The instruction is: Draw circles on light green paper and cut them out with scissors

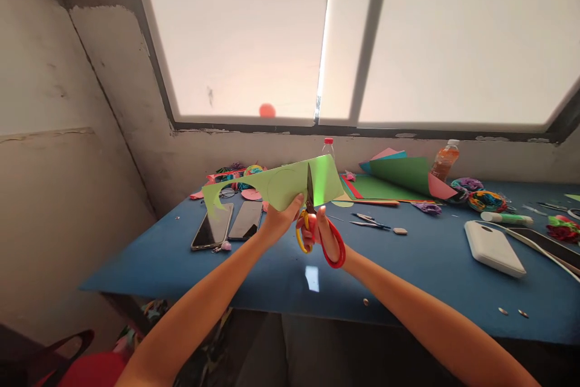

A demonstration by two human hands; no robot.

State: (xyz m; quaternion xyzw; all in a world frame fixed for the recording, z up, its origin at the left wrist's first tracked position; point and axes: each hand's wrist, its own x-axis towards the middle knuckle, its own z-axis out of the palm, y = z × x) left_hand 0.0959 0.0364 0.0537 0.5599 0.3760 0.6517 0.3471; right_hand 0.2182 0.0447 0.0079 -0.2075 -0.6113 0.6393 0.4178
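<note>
Behind green paper (281,185), scissors (317,236) blades half-hidden

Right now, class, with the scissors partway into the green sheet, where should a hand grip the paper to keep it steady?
Grip the green sheet at its lower edge just left of the scissors, coming from below, as the left hand does. The long cut tail droops left, so holding near the blades probably keeps the paper taut.

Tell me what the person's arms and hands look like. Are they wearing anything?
Both arms are bare all the way down: no sleeves show in the picture. The left hand and the right hand are bare too, with no gloves. I can see no watch, bracelet or ring on them.
</note>
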